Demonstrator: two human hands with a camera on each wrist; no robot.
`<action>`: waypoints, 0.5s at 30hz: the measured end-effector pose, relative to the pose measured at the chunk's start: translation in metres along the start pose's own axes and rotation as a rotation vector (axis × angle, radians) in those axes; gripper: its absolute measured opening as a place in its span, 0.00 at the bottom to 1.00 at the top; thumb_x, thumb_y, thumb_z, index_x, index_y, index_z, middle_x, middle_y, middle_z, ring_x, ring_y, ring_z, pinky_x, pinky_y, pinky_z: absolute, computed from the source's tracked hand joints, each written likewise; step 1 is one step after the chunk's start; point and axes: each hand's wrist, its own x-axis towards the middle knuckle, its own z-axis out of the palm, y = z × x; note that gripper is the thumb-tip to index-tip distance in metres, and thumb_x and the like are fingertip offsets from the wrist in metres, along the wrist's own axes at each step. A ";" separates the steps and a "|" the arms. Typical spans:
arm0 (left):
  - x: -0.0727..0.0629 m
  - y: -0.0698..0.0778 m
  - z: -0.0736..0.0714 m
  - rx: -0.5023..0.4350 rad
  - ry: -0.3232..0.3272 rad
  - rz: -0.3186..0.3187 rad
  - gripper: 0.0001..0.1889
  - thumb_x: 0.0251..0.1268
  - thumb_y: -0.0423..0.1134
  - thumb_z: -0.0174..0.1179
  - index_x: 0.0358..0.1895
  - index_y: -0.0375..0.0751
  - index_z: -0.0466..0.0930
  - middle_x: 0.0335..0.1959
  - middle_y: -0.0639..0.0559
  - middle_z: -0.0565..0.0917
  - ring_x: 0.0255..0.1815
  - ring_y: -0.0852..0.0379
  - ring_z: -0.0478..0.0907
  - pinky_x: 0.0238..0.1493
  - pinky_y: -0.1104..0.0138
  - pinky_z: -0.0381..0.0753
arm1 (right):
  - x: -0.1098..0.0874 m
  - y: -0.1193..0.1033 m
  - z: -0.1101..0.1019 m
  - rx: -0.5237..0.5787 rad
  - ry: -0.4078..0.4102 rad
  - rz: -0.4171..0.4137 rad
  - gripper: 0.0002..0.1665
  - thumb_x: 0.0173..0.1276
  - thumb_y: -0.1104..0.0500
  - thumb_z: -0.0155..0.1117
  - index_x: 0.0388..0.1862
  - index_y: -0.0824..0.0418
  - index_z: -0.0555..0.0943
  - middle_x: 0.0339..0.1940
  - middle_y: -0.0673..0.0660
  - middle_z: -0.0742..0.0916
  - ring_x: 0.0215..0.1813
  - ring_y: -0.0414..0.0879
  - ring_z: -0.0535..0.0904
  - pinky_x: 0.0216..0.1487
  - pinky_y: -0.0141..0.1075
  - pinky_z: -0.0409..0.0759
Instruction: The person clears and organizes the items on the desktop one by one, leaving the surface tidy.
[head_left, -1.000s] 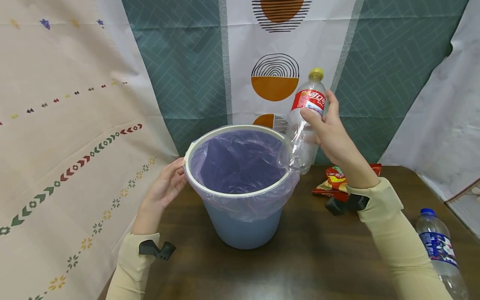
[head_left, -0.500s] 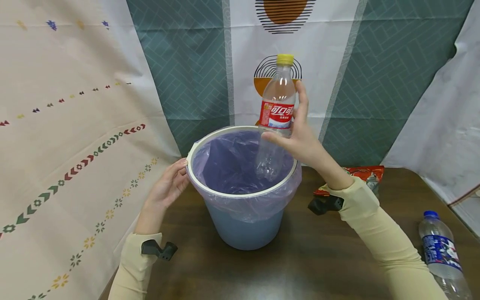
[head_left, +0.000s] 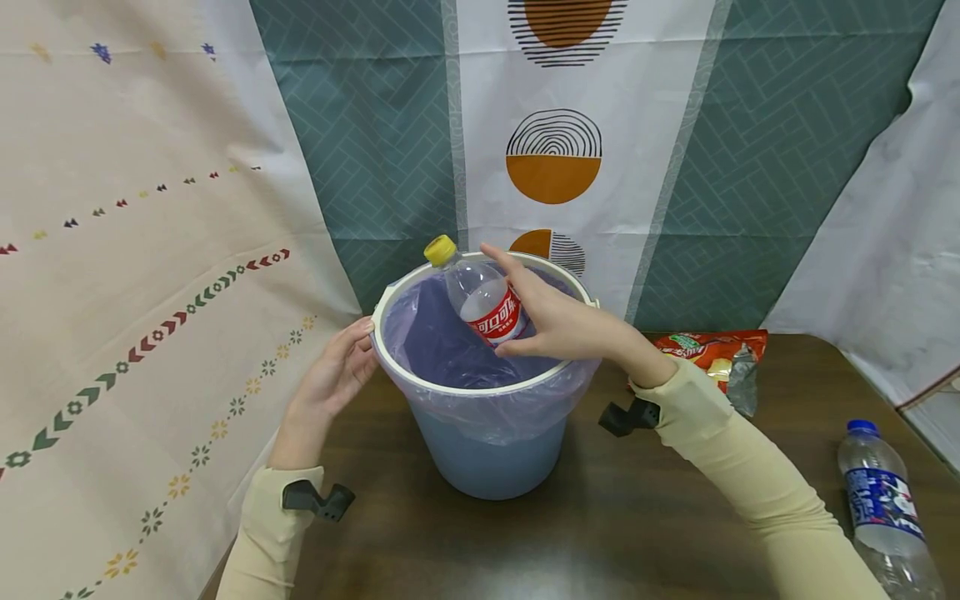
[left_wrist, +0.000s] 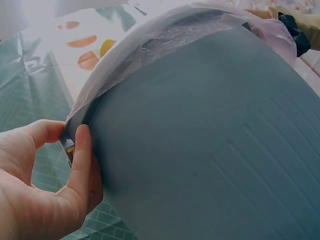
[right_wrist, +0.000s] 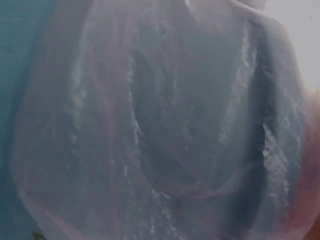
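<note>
A blue trash bin [head_left: 487, 462] with a cream rim stands on the table, lined with a thin purple bag [head_left: 420, 333]. My left hand [head_left: 337, 367] pinches its left rim; in the left wrist view, the thumb and fingers of this hand [left_wrist: 55, 185] lie on either side of the rim [left_wrist: 95, 80]. A clear plastic bottle [head_left: 472, 287] with a yellow cap and red label leans left within the bin's mouth. Beside it is my right hand [head_left: 558, 321], thumb and index finger spread apart. That hand hides the bottle's lower part. Only the bag [right_wrist: 165, 125] and bin fill the right wrist view.
Behind the right forearm lies a red snack packet [head_left: 712, 358]. Another clear bottle [head_left: 885, 500] with a blue cap and label lies at the table's right. Patterned cloths [head_left: 405, 125] hang behind and at the left of the dark wooden table [head_left: 600, 533].
My right hand has moved left and down from beside the bin to over its mouth, and its fingers have loosened. The bottle has dropped inside and tipped left. The left hand stays at the rim.
</note>
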 end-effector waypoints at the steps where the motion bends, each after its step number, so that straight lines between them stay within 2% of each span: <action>1: 0.000 0.000 0.000 0.000 0.003 -0.003 0.12 0.76 0.34 0.43 0.46 0.40 0.78 0.35 0.53 0.83 0.35 0.64 0.82 0.37 0.78 0.84 | 0.000 0.000 0.000 -0.008 -0.012 0.011 0.68 0.56 0.56 0.75 0.78 0.45 0.34 0.68 0.56 0.65 0.64 0.49 0.71 0.63 0.41 0.79; 7: 0.000 -0.001 0.000 0.006 0.002 -0.002 0.11 0.76 0.34 0.43 0.47 0.40 0.77 0.36 0.53 0.83 0.35 0.64 0.82 0.37 0.78 0.84 | -0.001 0.000 0.000 -0.016 -0.063 0.076 0.64 0.61 0.57 0.71 0.78 0.41 0.34 0.62 0.59 0.71 0.50 0.48 0.83 0.53 0.42 0.84; 15: 0.000 -0.001 0.001 0.006 -0.002 -0.002 0.11 0.76 0.34 0.43 0.47 0.39 0.77 0.35 0.53 0.83 0.35 0.64 0.82 0.37 0.78 0.84 | -0.004 -0.003 -0.002 -0.028 -0.093 0.105 0.54 0.65 0.54 0.67 0.78 0.44 0.42 0.64 0.59 0.72 0.52 0.47 0.83 0.55 0.42 0.83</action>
